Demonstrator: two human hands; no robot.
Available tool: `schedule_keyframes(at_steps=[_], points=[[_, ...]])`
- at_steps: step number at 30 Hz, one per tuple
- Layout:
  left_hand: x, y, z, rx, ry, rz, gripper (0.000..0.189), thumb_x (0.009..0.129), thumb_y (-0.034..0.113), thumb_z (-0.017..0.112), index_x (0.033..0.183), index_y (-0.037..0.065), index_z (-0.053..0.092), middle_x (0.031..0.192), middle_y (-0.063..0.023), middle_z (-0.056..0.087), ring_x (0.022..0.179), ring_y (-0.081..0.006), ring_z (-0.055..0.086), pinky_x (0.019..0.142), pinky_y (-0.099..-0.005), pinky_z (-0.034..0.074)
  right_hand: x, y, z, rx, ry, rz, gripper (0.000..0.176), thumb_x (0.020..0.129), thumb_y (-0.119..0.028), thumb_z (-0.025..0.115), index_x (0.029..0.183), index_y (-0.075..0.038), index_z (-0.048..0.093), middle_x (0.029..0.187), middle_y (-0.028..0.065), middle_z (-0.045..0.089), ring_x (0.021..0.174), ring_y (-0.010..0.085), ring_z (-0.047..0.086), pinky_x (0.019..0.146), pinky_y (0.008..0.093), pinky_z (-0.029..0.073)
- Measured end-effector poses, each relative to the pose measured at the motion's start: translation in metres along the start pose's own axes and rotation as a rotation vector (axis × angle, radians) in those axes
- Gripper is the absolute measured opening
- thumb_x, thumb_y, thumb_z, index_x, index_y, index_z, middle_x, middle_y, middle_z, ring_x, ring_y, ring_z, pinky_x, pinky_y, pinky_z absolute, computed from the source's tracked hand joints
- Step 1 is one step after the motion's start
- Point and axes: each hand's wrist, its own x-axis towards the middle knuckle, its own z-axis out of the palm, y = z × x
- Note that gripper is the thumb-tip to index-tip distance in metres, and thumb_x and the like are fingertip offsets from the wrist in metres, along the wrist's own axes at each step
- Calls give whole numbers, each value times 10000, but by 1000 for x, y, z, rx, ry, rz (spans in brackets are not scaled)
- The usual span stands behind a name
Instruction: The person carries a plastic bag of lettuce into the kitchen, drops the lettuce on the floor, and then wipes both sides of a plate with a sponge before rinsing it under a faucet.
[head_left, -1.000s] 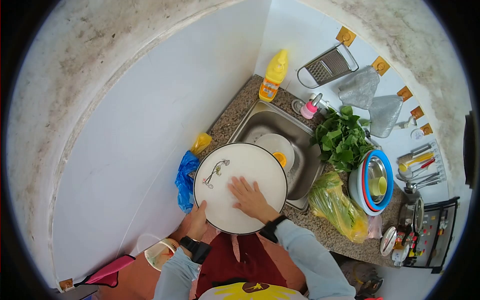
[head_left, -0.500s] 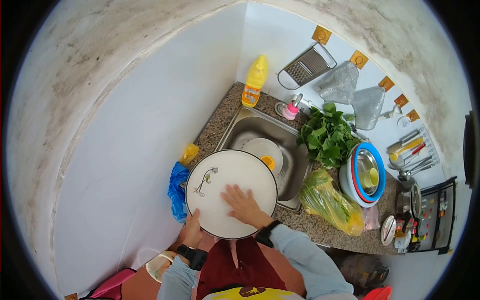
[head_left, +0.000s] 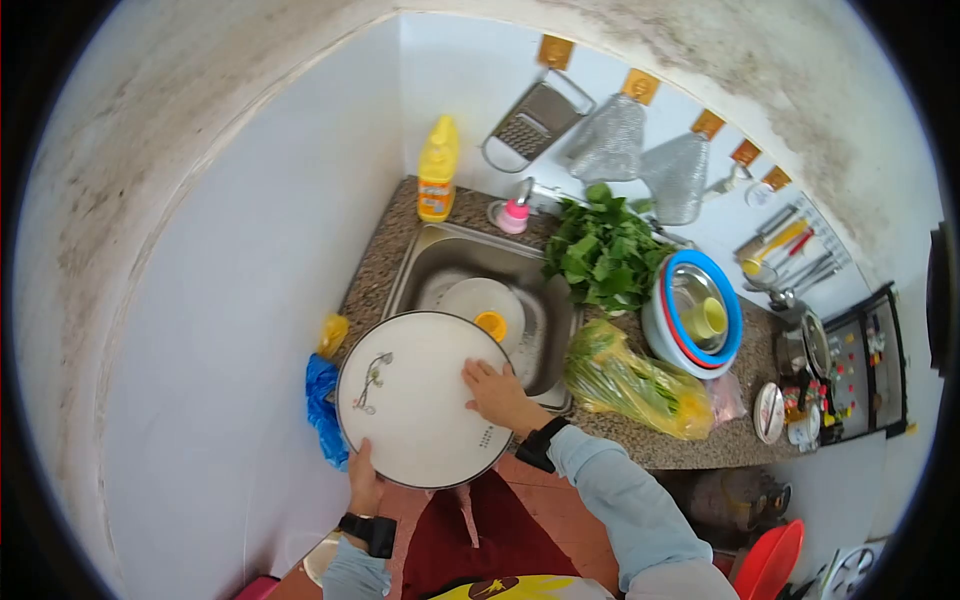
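Note:
A large round white tray [head_left: 425,430] with a dark rim and a small flower drawing is tilted up in front of me, partly covering the sink. My left hand [head_left: 366,485] grips its lower left rim, the thumb on the face and the other fingers hidden behind. My right hand [head_left: 497,396] lies flat on the right part of the tray's face, fingers stretched out. Behind the tray, a white plate [head_left: 462,297] and a yellow-orange round item [head_left: 491,325] sit in the steel sink [head_left: 425,248].
Around the sink are a yellow bottle [head_left: 437,170], a pink-tipped faucet [head_left: 513,216], leafy greens [head_left: 602,255], a yellow bag of vegetables [head_left: 640,385] and stacked basins [head_left: 735,315]. A blue bag [head_left: 322,405] hangs at left. A grater [head_left: 535,120] hangs on the wall.
My right hand has slid across the tray's face toward its right edge. My left hand stays on the lower left rim. The camera view has shifted, moving the counter leftward in the picture.

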Motion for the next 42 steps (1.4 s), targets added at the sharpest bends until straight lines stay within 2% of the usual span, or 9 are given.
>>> schedule_keyframes(at_steps=[3, 5, 8, 12, 17, 21, 26, 32, 42], points=[[-5, 7, 6, 5, 18, -23, 448, 953, 151, 476, 1369, 63, 335, 1271, -125, 501, 1123, -257, 525, 926, -387, 461, -11, 8, -10, 46, 53, -8, 429, 795, -273, 653, 1158, -69, 549, 1264, 121, 488, 1238, 277, 408, 906, 491, 397], [-3, 7, 4, 22, 15, -13, 452, 952, 145, 473, 1375, 77, 329, 1276, -117, 498, 1128, -254, 522, 929, -388, 458, -12, 13, -9, 288, 340, 251, 378, 819, -209, 631, 1154, -58, 541, 1271, 140, 492, 1214, 305, 438, 923, 472, 402], [-6, 13, 6, 64, 26, -2, 454, 945, 119, 469, 1373, 68, 329, 1290, -116, 489, 1130, -253, 520, 930, -385, 456, -17, 26, 20, 779, 410, 514, 382, 842, -171, 602, 1189, -46, 501, 1258, 163, 489, 1169, 335, 471, 945, 421, 397], [-12, 21, 16, 114, 31, 38, 460, 935, 90, 461, 1373, 52, 325, 1293, -123, 488, 1131, -253, 518, 941, -376, 446, -35, 60, 36, 805, 362, 563, 484, 865, -183, 567, 1291, -25, 401, 1329, 193, 431, 1192, 366, 449, 1001, 416, 356], [-9, 21, 16, 123, 34, 78, 458, 908, 79, 461, 1346, 14, 342, 1238, -148, 516, 1107, -289, 530, 934, -409, 453, -43, 104, 41, 735, 556, 657, 601, 878, -180, 552, 1391, -17, 283, 1431, 249, 296, 1300, 390, 332, 1051, 407, 309], [-7, 22, 14, 116, 58, 67, 456, 914, 75, 474, 1349, 17, 349, 1279, -138, 497, 1119, -265, 522, 954, -368, 434, -65, 132, 37, 710, 670, 688, 559, 877, -183, 553, 1359, -16, 327, 1398, 241, 339, 1256, 417, 366, 1016, 425, 345], [-9, 25, 17, 109, 94, 43, 447, 910, 86, 487, 1334, 17, 365, 1252, -139, 513, 1085, -260, 541, 928, -369, 449, -92, 158, 37, 499, 637, 887, 386, 869, -167, 560, 1213, -16, 471, 1317, 216, 421, 1103, 408, 497, 870, 468, 450], [-14, 35, 23, 132, 52, 57, 441, 905, 86, 491, 1324, 17, 373, 1217, -143, 533, 1065, -260, 552, 915, -369, 456, -71, 189, 39, 376, 659, 776, 311, 834, -125, 593, 1120, -11, 545, 1213, 201, 491, 1080, 417, 482, 873, 473, 445], [-26, 52, 48, 192, 143, 59, 375, 901, 86, 497, 1259, -1, 425, 1164, -141, 560, 1028, -253, 569, 895, -361, 465, -35, 227, 15, 183, 256, 988, 455, 852, -191, 585, 1263, -51, 450, 1239, 151, 461, 1168, 365, 418, 930, 541, 396]])
